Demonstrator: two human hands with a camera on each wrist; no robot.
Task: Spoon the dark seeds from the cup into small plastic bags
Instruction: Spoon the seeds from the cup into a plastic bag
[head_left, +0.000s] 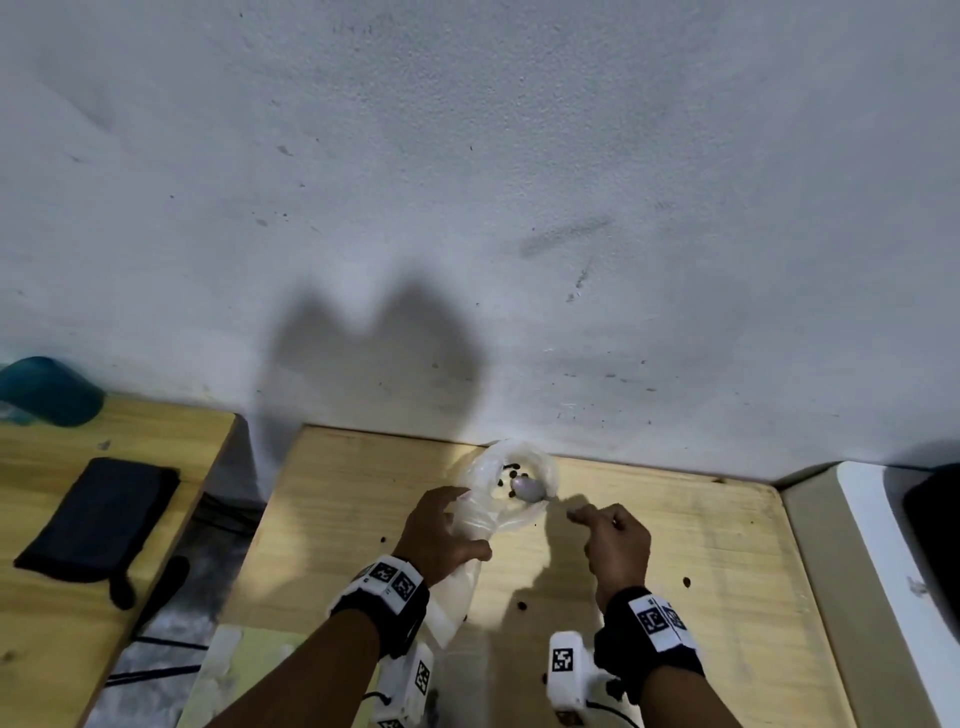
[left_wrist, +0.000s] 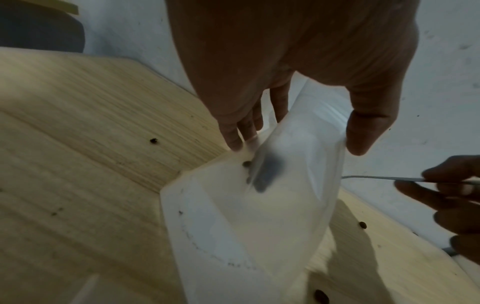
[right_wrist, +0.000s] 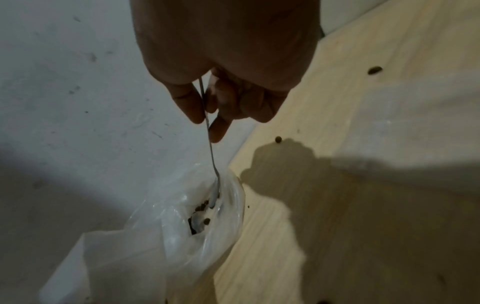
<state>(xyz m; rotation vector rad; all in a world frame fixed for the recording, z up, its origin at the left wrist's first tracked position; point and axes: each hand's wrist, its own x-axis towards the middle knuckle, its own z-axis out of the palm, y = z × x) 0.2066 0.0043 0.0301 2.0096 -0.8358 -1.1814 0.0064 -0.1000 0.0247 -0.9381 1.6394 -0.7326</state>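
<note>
L hand grips bag | R hand pinches spoon in bag

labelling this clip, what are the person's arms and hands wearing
Both forearms are bare, with no sleeves, and the left hand and right hand wear no gloves. Each wrist carries a black strap with white blocks printed with black square fiducial markers. Under each wrist hangs a white camera housing bearing a similar marker, with a thin black cable trailing from it.
</note>
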